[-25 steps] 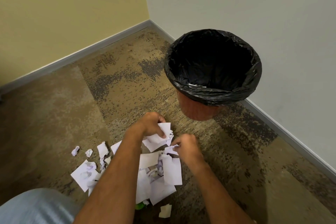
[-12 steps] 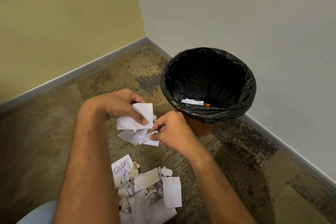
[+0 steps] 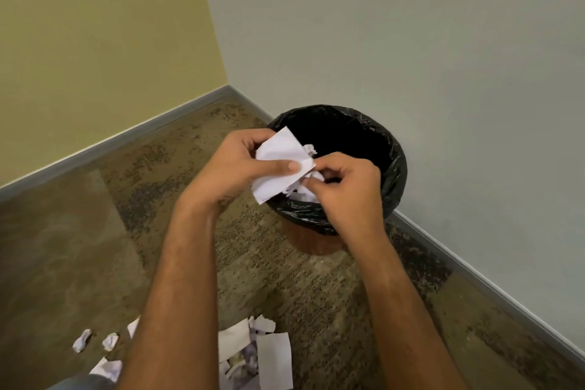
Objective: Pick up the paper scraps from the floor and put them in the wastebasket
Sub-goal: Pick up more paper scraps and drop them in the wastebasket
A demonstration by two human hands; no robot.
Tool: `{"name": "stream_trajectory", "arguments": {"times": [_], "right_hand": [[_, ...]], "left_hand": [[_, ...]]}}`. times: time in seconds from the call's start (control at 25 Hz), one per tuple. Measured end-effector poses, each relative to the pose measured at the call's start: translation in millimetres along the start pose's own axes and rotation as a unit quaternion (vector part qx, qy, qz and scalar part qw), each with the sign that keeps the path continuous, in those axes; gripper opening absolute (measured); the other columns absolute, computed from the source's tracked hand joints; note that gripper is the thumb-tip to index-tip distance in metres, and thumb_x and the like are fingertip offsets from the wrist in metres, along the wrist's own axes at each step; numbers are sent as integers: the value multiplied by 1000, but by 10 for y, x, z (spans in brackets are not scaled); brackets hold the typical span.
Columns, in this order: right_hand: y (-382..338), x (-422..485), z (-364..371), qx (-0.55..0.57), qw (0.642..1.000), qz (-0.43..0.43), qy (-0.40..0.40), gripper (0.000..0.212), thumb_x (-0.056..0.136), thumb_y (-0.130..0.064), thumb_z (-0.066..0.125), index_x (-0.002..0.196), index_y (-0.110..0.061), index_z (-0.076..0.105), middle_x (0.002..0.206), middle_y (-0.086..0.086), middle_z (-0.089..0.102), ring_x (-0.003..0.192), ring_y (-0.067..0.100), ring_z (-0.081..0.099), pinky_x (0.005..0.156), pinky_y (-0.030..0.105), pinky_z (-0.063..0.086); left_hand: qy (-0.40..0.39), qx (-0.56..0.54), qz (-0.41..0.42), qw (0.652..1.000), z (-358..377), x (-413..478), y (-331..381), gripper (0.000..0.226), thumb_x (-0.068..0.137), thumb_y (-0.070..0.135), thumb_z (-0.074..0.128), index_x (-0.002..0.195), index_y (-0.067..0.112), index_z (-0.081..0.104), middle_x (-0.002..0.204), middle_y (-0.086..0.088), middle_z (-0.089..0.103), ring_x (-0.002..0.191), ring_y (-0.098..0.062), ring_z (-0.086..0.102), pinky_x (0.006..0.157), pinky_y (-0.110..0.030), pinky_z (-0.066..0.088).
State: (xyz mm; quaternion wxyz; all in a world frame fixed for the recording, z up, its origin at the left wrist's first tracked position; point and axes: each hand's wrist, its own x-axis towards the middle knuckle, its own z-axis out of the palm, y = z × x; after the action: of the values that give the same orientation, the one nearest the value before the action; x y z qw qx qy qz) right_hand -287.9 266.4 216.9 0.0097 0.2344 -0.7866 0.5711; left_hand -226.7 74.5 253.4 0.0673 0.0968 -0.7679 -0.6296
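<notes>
A round wastebasket lined with a black bag stands on the carpet in the room's corner. Over its near rim my left hand grips a bunch of white paper scraps, thumb pressed on the top sheet. My right hand pinches crumpled scraps from the same bunch, just above the bin's opening. More white scraps lie in a pile on the floor between my forearms, and small crumpled bits lie to the left.
A yellow wall on the left and a pale grey wall on the right meet behind the bin, both with grey baseboard. Brown patterned carpet covers the floor. A bit of my grey trouser leg shows at the bottom edge.
Both hands rose from the floor pile with a bunch of scraps and moved forward over the wastebasket's rim. My view tilted up, so the bin sits lower in frame.
</notes>
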Motion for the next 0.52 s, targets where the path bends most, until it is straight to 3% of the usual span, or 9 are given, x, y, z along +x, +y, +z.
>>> {"name": "stream_trajectory", "arguments": {"times": [0.16,0.36,0.52], "right_hand": [[106,119,-148,-31,997,-16,70,23,85,3,81,91,-19,87,91,-10,78,83,3,72,69,10,53],[250,193,-185,-87,995,-12,51,27,88,6,75,99,-17,85,98,-9,76,88,-2,68,78,6,51],[361,208,-232,-111,994,23,4,33,91,-4,78,112,-29,82,111,-15,78,99,2,69,95,29,59]], "left_hand": [[50,-23,27,998,375,152,-162,31,82,14,92,111,9,81,106,-13,83,98,-38,80,82,-55,64],[98,29,21,995,444,212,-323,26,83,21,92,107,16,83,101,-5,83,94,-30,79,80,-55,64],[95,130,20,987,343,194,-349,31,83,34,92,113,33,81,106,13,81,100,-8,76,89,-39,64]]}}
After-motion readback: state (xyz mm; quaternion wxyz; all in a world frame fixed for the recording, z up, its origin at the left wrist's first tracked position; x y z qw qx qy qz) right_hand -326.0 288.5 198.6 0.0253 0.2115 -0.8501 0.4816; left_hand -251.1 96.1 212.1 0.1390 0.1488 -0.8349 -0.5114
